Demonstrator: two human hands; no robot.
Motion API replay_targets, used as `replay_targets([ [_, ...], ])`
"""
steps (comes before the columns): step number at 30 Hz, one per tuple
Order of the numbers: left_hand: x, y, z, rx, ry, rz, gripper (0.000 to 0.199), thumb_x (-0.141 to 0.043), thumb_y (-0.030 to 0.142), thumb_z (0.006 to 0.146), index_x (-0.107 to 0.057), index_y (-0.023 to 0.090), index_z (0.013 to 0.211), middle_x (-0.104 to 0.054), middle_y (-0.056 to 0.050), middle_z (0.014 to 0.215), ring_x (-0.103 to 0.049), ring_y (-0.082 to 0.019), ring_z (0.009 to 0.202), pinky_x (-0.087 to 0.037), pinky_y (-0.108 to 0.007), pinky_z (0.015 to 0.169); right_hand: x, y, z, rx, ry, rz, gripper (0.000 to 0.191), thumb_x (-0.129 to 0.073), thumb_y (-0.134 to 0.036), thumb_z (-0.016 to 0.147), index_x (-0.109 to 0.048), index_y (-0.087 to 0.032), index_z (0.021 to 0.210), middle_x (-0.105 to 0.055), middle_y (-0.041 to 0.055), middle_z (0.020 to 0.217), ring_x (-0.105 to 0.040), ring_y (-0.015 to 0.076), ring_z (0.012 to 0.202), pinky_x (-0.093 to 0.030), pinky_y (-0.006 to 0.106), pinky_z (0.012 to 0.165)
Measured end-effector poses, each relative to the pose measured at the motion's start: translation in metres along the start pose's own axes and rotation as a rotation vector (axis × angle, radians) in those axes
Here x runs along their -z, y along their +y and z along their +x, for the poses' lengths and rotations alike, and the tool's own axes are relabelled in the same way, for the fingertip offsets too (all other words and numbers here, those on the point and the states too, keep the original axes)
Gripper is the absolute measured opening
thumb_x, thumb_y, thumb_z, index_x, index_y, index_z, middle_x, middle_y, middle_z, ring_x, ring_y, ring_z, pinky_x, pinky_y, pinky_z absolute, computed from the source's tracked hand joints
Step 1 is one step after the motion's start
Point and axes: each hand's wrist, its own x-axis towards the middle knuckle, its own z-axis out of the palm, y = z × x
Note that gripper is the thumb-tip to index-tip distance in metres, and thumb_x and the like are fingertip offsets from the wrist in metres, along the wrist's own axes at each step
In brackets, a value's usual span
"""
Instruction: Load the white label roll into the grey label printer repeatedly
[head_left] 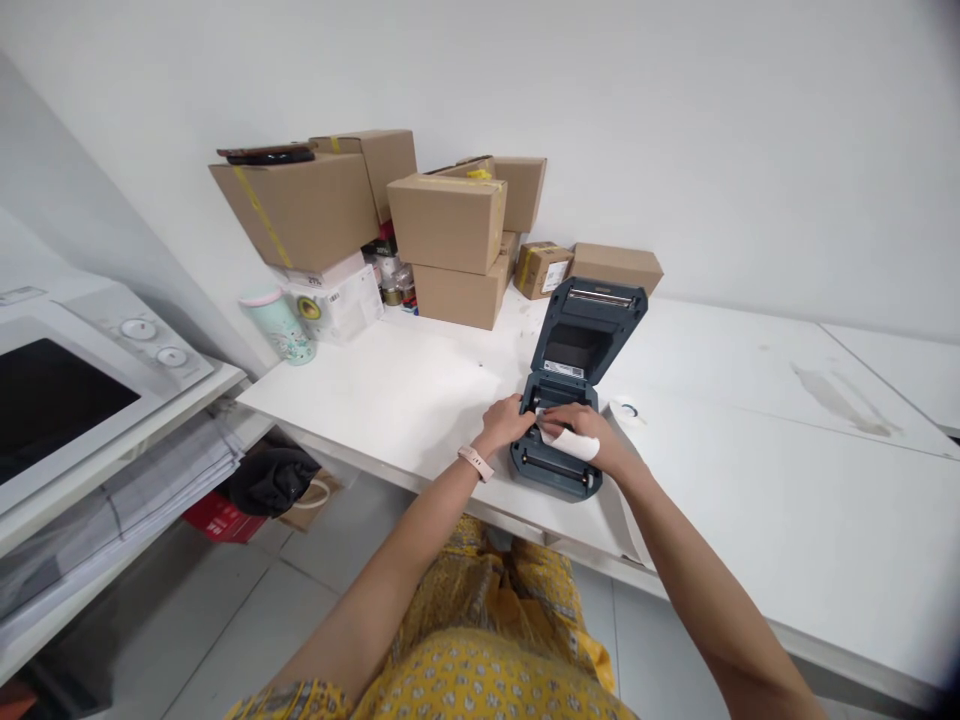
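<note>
A dark grey-blue label printer [559,482] stands on the white table with its lid [589,325] tilted up and back. My left hand [507,420] grips the printer's left side, the thumb reaching over its inner edge. Inside the open bay, my right hand [574,420] has its fingers closed on white label paper [576,445], which curls out below the fingers. The fingertips are partly hidden in the bay. Along the printer's right side lies another white paper strip [630,515], partly covered by my right forearm.
Cardboard boxes [450,225] are stacked against the wall at the back left. A mint tumbler [281,325] stands before a white box [341,305]. A white microwave [90,370] is on a shelf unit at far left. The table's front edge [360,462] runs close to me.
</note>
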Motion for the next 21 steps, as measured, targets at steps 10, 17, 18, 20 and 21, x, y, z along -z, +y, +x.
replay_targets([
  [10, -0.006, 0.003, -0.004, 0.031, 0.071, -0.066, 0.037, -0.052, 0.035, 0.082, -0.065, 0.023, 0.115, -0.073, -0.009, 0.113, -0.068, -0.028, 0.103, -0.050, -0.033, 0.081, -0.050, -0.046, -0.059, -0.002, 0.507, -0.033, 0.029, -0.050, -0.026, 0.098, -0.073, -0.017, 0.112, -0.073, 0.0103, 0.120, -0.066, 0.0261, 0.112, -0.055, 0.045, 0.097],
  [17, -0.009, 0.004, -0.005, 0.039, 0.124, -0.064, 0.033, -0.058, 0.039, 0.079, -0.068, 0.024, 0.105, -0.075, -0.008, 0.104, -0.069, -0.027, 0.098, -0.049, -0.032, 0.079, -0.060, -0.062, -0.060, 0.003, 0.536, -0.077, 0.029, -0.049, -0.024, 0.098, -0.072, -0.018, 0.115, -0.072, 0.0100, 0.121, -0.066, 0.0254, 0.117, -0.056, 0.044, 0.100],
  [18, -0.009, 0.004, -0.005, 0.039, 0.124, -0.064, 0.032, -0.058, 0.039, 0.079, -0.068, 0.024, 0.105, -0.075, -0.008, 0.104, -0.069, -0.027, 0.098, -0.049, -0.032, 0.078, -0.060, -0.063, -0.060, -0.003, 0.539, -0.087, 0.029, -0.049, -0.024, 0.098, -0.072, -0.018, 0.115, -0.072, 0.0102, 0.121, -0.066, 0.0253, 0.117, -0.056, 0.044, 0.099],
  [20, -0.010, 0.004, -0.005, 0.034, 0.125, -0.064, 0.031, -0.057, 0.039, 0.078, -0.068, 0.023, 0.103, -0.075, -0.008, 0.103, -0.069, -0.027, 0.096, -0.049, -0.032, 0.077, -0.060, -0.065, -0.060, -0.009, 0.547, -0.111, 0.029, -0.050, -0.023, 0.098, -0.072, -0.017, 0.115, -0.072, 0.0104, 0.121, -0.067, 0.0251, 0.116, -0.057, 0.042, 0.098],
  [21, -0.010, 0.003, -0.004, 0.030, 0.125, -0.065, 0.030, -0.057, 0.039, 0.078, -0.068, 0.023, 0.102, -0.075, -0.008, 0.102, -0.069, -0.027, 0.095, -0.049, -0.032, 0.076, -0.061, -0.067, -0.060, -0.010, 0.551, -0.123, 0.029, -0.050, -0.023, 0.097, -0.072, -0.017, 0.115, -0.072, 0.0103, 0.122, -0.067, 0.0248, 0.115, -0.057, 0.042, 0.097],
])
